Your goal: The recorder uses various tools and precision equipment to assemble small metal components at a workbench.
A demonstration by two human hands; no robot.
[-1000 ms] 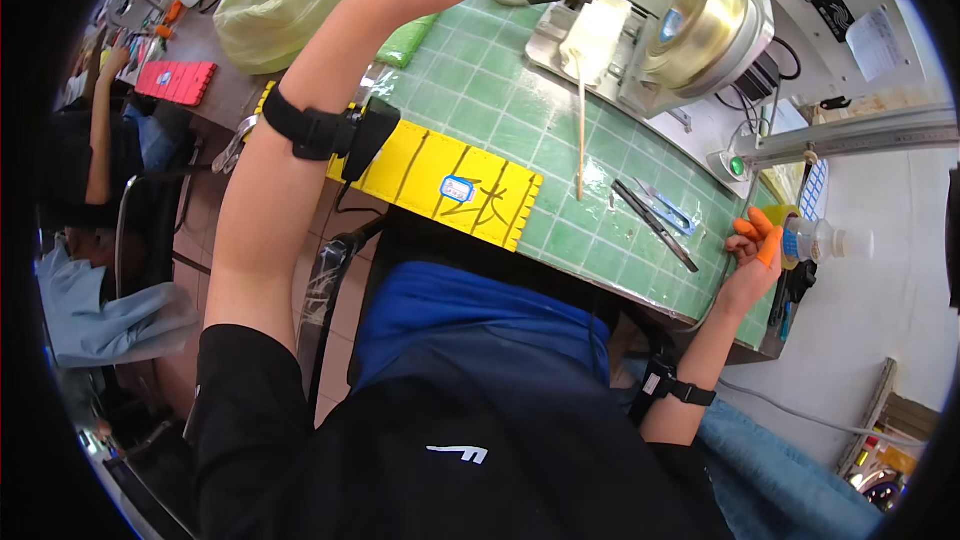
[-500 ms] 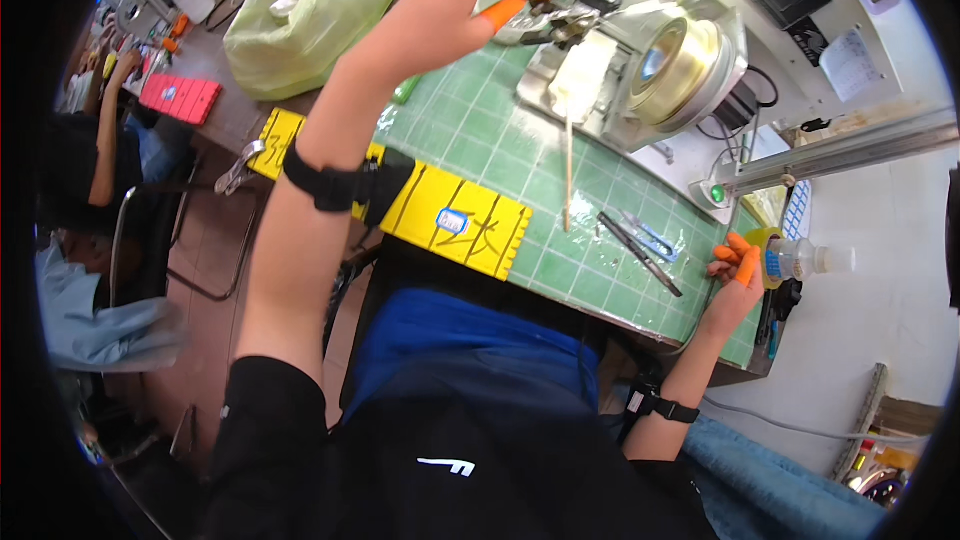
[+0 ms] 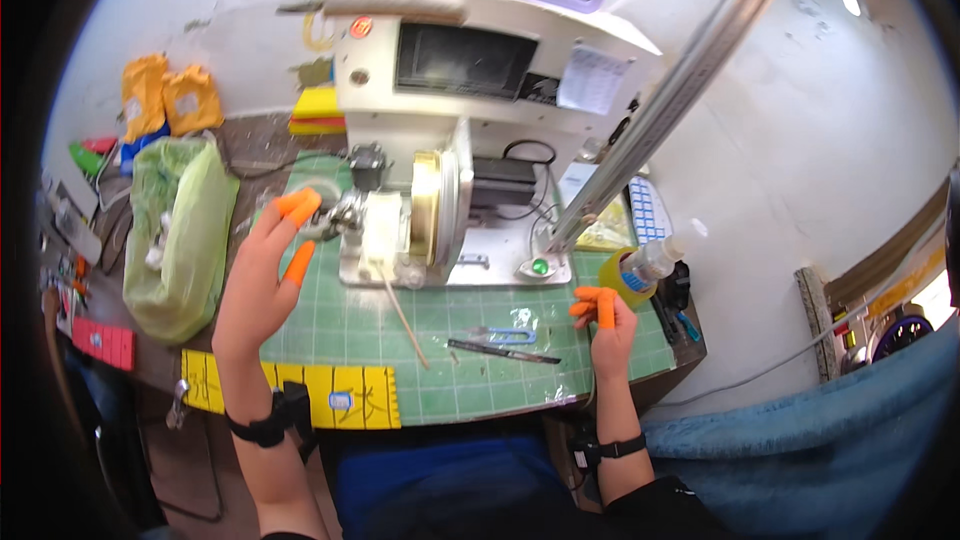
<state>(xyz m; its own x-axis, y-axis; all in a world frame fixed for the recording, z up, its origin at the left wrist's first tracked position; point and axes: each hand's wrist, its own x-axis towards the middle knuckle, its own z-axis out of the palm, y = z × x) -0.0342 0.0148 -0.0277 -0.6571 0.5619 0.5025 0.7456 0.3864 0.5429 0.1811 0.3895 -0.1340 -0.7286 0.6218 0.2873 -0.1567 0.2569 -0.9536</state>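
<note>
My left hand (image 3: 262, 280), with orange finger cots on its tips, is open beside the metal clamp-like head (image 3: 345, 215) of a white benchtop machine (image 3: 365, 70). Its thumb stands apart from the fingers; whether a fingertip touches the metal cannot be told. Right of that head is a pale yellow spool (image 3: 426, 205) on a round plate. A whitish pad (image 3: 382, 225) lies before the spool, with a thin stick (image 3: 405, 320) reaching toward me. My right hand (image 3: 612, 340), also in orange cots, is curled closed over the mat's right side; what it holds, if anything, is hidden.
Blue thread snips (image 3: 505, 336) and black tweezers (image 3: 505, 351) lie on the green mat (image 3: 460, 390). A yellow ruler-like strip (image 3: 365, 395) runs along the front edge. A green plastic bag (image 3: 180, 290) stands left; a tape roll (image 3: 625, 275) and clear bottle (image 3: 655, 258) stand right.
The view has tipped up and turned, showing more of the machine and wall. My left hand's fingers have spread apart and stand left of the metal head. My right hand remains curled near the tape roll.
</note>
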